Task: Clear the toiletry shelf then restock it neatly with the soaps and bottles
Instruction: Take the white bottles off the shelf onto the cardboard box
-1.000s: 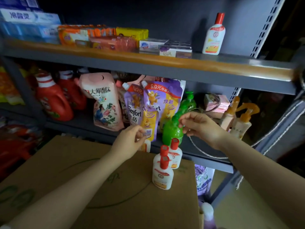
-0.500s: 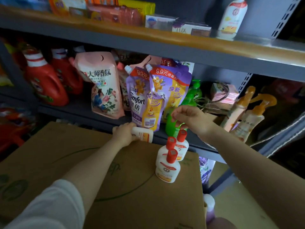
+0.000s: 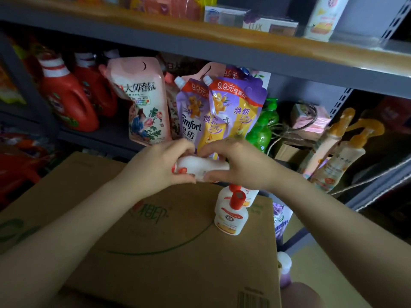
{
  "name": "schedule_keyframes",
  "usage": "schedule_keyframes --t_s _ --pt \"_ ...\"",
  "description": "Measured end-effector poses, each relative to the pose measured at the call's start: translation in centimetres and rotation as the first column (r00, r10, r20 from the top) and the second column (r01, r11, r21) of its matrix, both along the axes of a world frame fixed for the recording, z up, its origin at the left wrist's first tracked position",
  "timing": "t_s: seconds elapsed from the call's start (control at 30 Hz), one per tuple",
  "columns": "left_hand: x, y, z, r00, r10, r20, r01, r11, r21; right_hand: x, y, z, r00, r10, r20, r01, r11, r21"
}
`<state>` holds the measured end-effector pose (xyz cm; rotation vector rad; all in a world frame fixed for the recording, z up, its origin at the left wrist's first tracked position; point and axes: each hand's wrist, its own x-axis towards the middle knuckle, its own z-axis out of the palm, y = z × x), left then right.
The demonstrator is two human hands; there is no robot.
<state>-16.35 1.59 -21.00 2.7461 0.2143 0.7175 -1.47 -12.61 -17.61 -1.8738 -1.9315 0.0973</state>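
Note:
A small white bottle (image 3: 201, 167) with a red cap lies sideways between both hands above the cardboard box (image 3: 155, 252). My left hand (image 3: 160, 164) grips its capped end and my right hand (image 3: 235, 163) grips the other end. Below my right hand, two or three like white bottles with red caps (image 3: 231, 215) stand upright on the box. One more such bottle (image 3: 324, 16) stands at the right of the top shelf (image 3: 244, 41), beside several soap boxes (image 3: 251, 22).
The middle shelf holds red detergent jugs (image 3: 66, 101), a pink refill pouch (image 3: 144, 101), purple Comfort pouches (image 3: 224, 112), a green pump bottle (image 3: 262, 127), a pink box with twine (image 3: 311, 121) and orange pump bottles (image 3: 342, 152). A purple-capped bottle (image 3: 284, 270) stands by the box's right edge.
My left hand brought the small white bottle toward the middle. My right hand left the green pump bottle and came down to take the bottle's other end. The camera tilted lower.

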Motion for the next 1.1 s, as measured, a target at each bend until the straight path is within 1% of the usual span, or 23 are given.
schedule_keyframes --t_s 0.07,0.13,0.17,0.23,0.3,0.33,0.37,0.43,0.47,0.5,0.57,0.63,0.7,0.73,0.8,0.87,1.0,1.1 --pt "-0.3 -1.2 1.0 0.997 -0.05 0.06 0.057 0.991 -0.121 -1.0 -0.4 -0.2 0.998 0.006 0.07 -0.005 1.0 -0.021" --pt "-0.1 -2.4 1.1 0.987 -0.111 0.112 0.128 0.978 -0.162 -1.7 -1.3 -0.4 0.993 -0.054 0.102 0.059 0.997 -0.046" --pt "-0.1 -3.0 1.0 0.983 -0.138 0.124 0.158 0.974 -0.164 -2.1 -2.0 -0.8 0.993 -0.081 0.083 0.087 0.994 -0.063" --pt "0.1 -4.3 0.8 0.965 -0.207 0.161 0.229 0.964 -0.134 -2.9 -3.5 -1.9 0.992 -0.123 0.003 0.122 0.99 -0.076" --pt "0.4 -5.4 0.5 0.93 -0.27 0.249 0.304 0.947 -0.109 -3.8 -5.2 -3.2 0.981 -0.157 -0.118 0.149 0.986 -0.069" --pt "0.7 -5.7 0.3 0.908 -0.285 0.306 0.337 0.932 -0.134 -4.1 -6.0 -3.8 0.969 -0.182 -0.166 0.174 0.983 -0.066" --pt "1.0 -5.8 -0.2 0.891 -0.279 0.358 0.365 0.909 -0.2 -4.2 -6.5 -4.4 0.955 -0.218 -0.199 0.21 0.976 -0.059" --pt "1.7 -5.5 -2.0 0.881 -0.225 0.416 0.403 0.818 -0.41 -4.0 -7.3 -5.4 0.917 -0.293 -0.272 0.298 0.954 -0.022" --pt "1.9 -5.2 -3.4 0.895 -0.193 0.401 0.388 0.78 -0.491 -3.8 -7.7 -5.7 0.893 -0.325 -0.311 0.344 0.939 0.009" --pt "1.8 -4.9 -5.1 0.922 -0.17 0.348 0.344 0.773 -0.533 -3.5 -8.0 -6.0 0.87 -0.357 -0.341 0.393 0.919 0.038" --pt "1.6 -4.6 -8.2 0.976 -0.135 0.171 0.21 0.79 -0.576 -3.2 -8.8 -6.4 0.827 -0.405 -0.391 0.467 0.881 0.076" --pt "1.7 -4.8 -10.1 0.989 -0.142 -0.039 0.095 0.816 -0.57 -3.2 -9.6 -7.0 0.787 -0.432 -0.442 0.513 0.854 0.079" --pt "2.2 -5.4 -11.1 0.969 -0.149 -0.198 0.024 0.851 -0.524 -3.3 -10.2 -7.9 0.771 -0.477 -0.423 0.541 0.84 0.039" --pt "2.5 -5.6 -11.3 0.964 -0.141 -0.223 0.0 0.845 -0.535 -3.3 -10.3 -8.5 0.771 -0.506 -0.387 0.548 0.836 -0.002" --pt "3.1 -5.8 -11.6 0.969 -0.141 -0.203 -0.01 0.8 -0.6 -3.2 -10.5 -9.8 0.767 -0.561 -0.313 0.568 0.82 -0.076" --pt "3.7 -5.9 -11.7 0.969 -0.134 -0.207 -0.025 0.781 -0.624 -3.1 -10.4 -10.9 0.756 -0.598 -0.265 0.591 0.798 -0.117" --pt "4.3 -6.0 -11.7 0.96 -0.145 -0.238 -0.033 0.79 -0.612 -2.9 -10.2 -11.7 0.75 -0.615 -0.245 0.605 0.787 -0.122" --pt "4.2 -5.5 -11.4 0.95 -0.173 -0.261 0.001 0.836 -0.549 -2.7 -10.2 -11.4 0.765 -0.607 -0.214 0.584 0.795 -0.166"
